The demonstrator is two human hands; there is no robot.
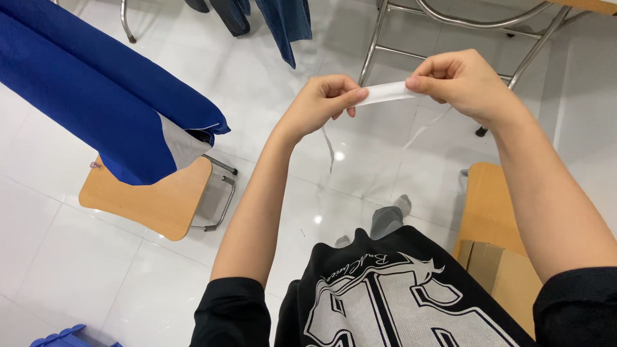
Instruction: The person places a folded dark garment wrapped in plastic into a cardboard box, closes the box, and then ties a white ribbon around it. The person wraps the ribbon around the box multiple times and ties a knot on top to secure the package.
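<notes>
Two hands holding one thin white strip (387, 92) up in the upper middle of the frame, stretched flat between them. Left hand (319, 103) pinching the strip's left end, fingers (348, 94) curled shut on it with the thumb below. Right hand (457, 80) pinching the right end the same way, fingers closed tight around it. Looking like tape or a cloth band, though hard to tell which. Probably very light and soft, bending and flopping with ease, so likely needing a gentle pull to stay straight. Maybe sticky on one side, but not showing clearly. Best taken at the two ends, right where the fingertips are pinching now, and not in the middle, where folding or twisting seems likely.

Hanging in the air above a shiny white tile floor (77, 257). Lying across the upper left, a big blue padded board (96, 109) over a wooden chair seat (154, 199). Standing at the upper right, a metal frame (450, 26). Dangling at the top, dark blue cloth (286, 22). Resting at the lower right, a brown cardboard box (501, 273) beside another wooden seat (488, 199). Peeking out below, a grey sock (387, 218).
</notes>
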